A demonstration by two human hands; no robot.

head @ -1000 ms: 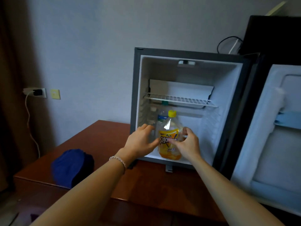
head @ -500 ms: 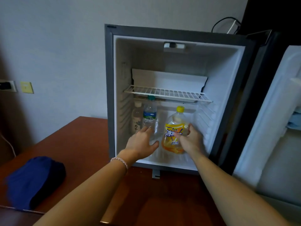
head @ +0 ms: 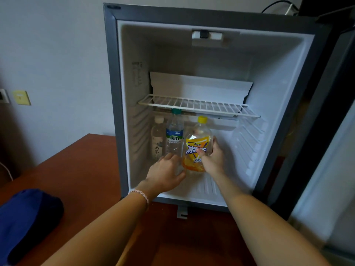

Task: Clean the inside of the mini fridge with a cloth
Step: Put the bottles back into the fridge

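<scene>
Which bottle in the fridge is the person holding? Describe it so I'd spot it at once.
Look in the open mini fridge, below the wire shelf. Three bottles stand there; the right hand holds the rightmost bottle. It alone has a yellow cap and an orange-yellow label.

Right hand (head: 212,159) around orange bottle (head: 196,148)

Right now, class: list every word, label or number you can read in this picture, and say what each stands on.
"润田": blue-and-green label of the clear water bottle.
"冰": large blue character on the yellow-labelled bottle; the right hand covers the rest, and its small print is blurred.
Pale bottle: vertical characters, too blurred.
Sticker on the fridge's left inner wall: too small.
</scene>
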